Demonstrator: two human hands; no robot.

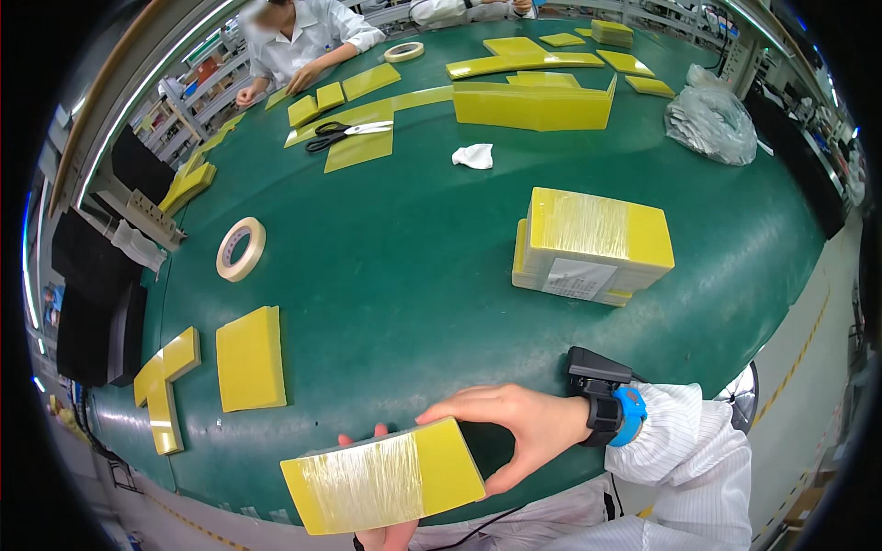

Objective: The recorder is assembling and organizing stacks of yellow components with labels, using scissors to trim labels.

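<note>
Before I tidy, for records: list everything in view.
Held sheet stack: one, yellow, foreground
Labelled stack: one, yellow, right
Other sheets: many, yellow, left, far
Tape rolls: two, cream, left, far
Scissors: one, black-handled, far left
Crumpled wad: one, white, centre
Plastic bag: one, clear, far right
Table: one, green, centre
Co-workers: two, white-clothed, far
Shelving: uncounted, grey, background
Straps: two, black, blue, right wrist
Left hand: one, bare, under held stack
Right hand: one, bare, held stack's end
</note>
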